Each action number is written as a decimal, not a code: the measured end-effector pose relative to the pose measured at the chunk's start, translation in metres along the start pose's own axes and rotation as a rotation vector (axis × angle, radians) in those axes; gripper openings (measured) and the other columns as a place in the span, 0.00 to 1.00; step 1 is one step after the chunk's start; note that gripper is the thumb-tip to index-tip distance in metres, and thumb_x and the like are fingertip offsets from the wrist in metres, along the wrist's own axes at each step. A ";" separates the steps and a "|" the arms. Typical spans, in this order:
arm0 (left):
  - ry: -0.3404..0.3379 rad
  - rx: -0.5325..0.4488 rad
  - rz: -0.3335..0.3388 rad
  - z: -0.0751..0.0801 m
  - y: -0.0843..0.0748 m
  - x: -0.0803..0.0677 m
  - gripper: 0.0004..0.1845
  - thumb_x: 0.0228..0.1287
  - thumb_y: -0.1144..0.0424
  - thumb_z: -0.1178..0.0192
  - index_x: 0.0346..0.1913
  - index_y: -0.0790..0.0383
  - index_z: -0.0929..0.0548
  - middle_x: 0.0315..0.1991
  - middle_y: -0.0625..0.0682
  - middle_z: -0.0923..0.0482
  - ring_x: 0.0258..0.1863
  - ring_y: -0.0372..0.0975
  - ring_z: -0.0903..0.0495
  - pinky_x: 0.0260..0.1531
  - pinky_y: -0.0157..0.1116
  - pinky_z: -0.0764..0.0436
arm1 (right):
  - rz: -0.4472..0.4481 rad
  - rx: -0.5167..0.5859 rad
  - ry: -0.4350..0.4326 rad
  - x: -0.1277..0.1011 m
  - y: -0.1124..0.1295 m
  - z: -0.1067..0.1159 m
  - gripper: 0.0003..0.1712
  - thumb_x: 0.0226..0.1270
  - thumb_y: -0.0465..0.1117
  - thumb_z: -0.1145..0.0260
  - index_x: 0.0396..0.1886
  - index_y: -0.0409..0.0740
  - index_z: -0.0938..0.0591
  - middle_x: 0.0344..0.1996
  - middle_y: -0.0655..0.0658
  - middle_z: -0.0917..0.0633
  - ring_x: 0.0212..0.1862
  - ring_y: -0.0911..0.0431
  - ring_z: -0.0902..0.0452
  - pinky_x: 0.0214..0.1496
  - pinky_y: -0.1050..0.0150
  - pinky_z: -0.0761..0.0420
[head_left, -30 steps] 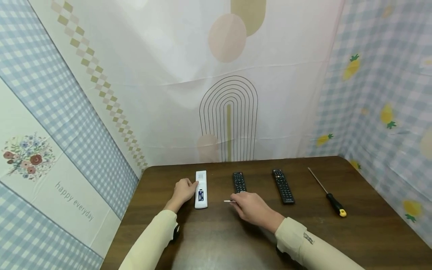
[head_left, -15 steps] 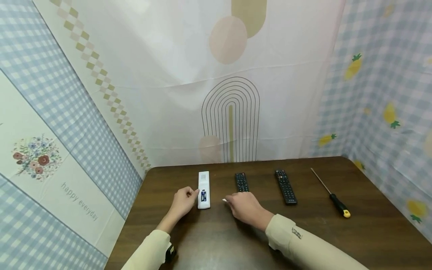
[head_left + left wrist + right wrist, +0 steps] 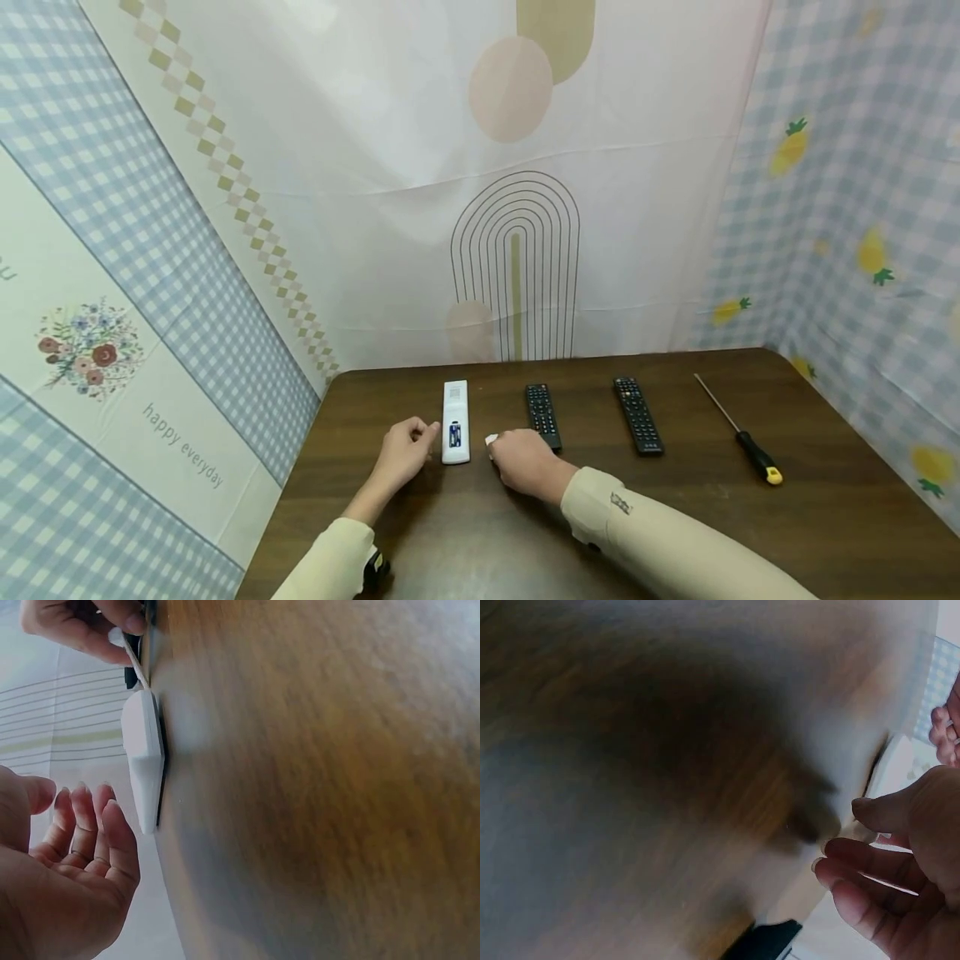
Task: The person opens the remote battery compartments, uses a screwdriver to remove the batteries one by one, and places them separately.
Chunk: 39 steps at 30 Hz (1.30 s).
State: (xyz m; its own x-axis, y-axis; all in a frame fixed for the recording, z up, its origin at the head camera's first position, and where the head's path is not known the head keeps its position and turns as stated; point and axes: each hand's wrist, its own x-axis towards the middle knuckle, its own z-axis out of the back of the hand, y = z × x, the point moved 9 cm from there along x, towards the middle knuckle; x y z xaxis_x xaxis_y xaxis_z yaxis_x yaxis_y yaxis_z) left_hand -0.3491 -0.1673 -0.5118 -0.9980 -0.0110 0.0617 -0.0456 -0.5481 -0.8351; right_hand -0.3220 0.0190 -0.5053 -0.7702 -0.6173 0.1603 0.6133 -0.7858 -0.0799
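Note:
A white remote control [image 3: 455,406] lies back side up on the wooden table in the head view. Blue batteries [image 3: 454,435] show in its uncovered compartment. Just left of it, my left hand [image 3: 405,452] is apart from the remote, fingers loosely curled with nothing in them; the left wrist view shows a gap between fingertips and the remote's side. To the remote's right, my right hand [image 3: 525,462] pinches a small thin white battery cover [image 3: 491,438]. In the left wrist view this battery cover [image 3: 133,660] appears tilted, close to the remote's end. The hand hides most of it.
Right of the white remote lies a black remote [image 3: 542,412], partly behind my right hand. Farther right are a second black remote [image 3: 638,417] and a screwdriver [image 3: 742,433] with a black and yellow handle. Patterned cloth hangs behind the table [image 3: 480,533].
My right hand has moved left with the battery cover, closer to the white remote, and turned it so its face shows more. My left hand has come off the remote's edge.

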 end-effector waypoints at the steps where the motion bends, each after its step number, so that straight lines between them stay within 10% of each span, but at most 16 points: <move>1: 0.001 0.001 -0.002 0.000 0.000 0.000 0.17 0.78 0.55 0.37 0.32 0.65 0.18 0.26 0.52 0.18 0.25 0.44 0.11 0.30 0.35 0.16 | 0.003 -0.006 -0.008 0.001 0.002 0.000 0.10 0.69 0.37 0.30 0.26 0.49 0.14 0.24 0.50 0.12 0.25 0.57 0.18 0.27 0.59 0.16; 26: 0.041 0.009 -0.011 0.002 -0.003 -0.006 0.18 0.79 0.57 0.38 0.34 0.69 0.17 0.25 0.56 0.15 0.23 0.39 0.16 0.26 0.32 0.20 | -0.092 0.145 0.105 0.019 -0.008 -0.017 0.10 0.68 0.37 0.29 0.25 0.49 0.15 0.24 0.48 0.14 0.26 0.58 0.22 0.32 0.58 0.16; 39: 0.093 -0.021 0.001 -0.007 0.001 -0.007 0.16 0.80 0.58 0.39 0.35 0.67 0.17 0.25 0.56 0.14 0.23 0.38 0.17 0.24 0.32 0.19 | -0.118 0.202 0.235 0.020 -0.011 -0.025 0.07 0.78 0.45 0.34 0.43 0.50 0.12 0.26 0.47 0.12 0.27 0.58 0.19 0.31 0.56 0.17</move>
State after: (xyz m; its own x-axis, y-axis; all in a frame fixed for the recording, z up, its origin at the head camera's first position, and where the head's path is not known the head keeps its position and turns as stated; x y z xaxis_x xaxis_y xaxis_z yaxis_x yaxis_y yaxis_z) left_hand -0.3429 -0.1619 -0.5174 -0.9977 0.0663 0.0110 -0.0446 -0.5308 -0.8463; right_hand -0.3481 0.0144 -0.5258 -0.8429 -0.5326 -0.0765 0.5218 -0.8438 0.1258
